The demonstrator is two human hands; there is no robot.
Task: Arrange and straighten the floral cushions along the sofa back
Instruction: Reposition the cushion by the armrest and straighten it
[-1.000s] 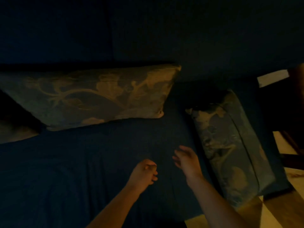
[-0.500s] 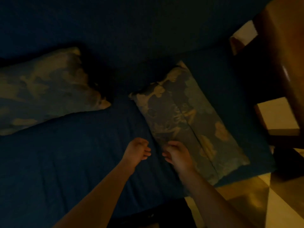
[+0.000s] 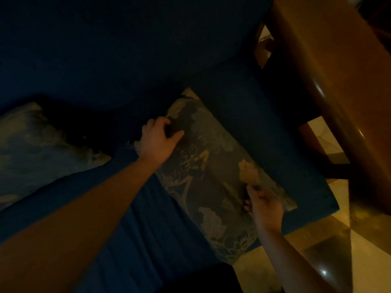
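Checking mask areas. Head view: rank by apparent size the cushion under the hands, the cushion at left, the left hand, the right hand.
1. Cushion under the hands, largest.
2. Cushion at left, cut by the frame edge, so its true extent is unknown.
3-4. Left hand and right hand look alike; not ranked.

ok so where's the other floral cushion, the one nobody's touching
It lies at the far left of the head view, on the blue sofa seat against the sofa back, left of the left hand and the cushion being held.
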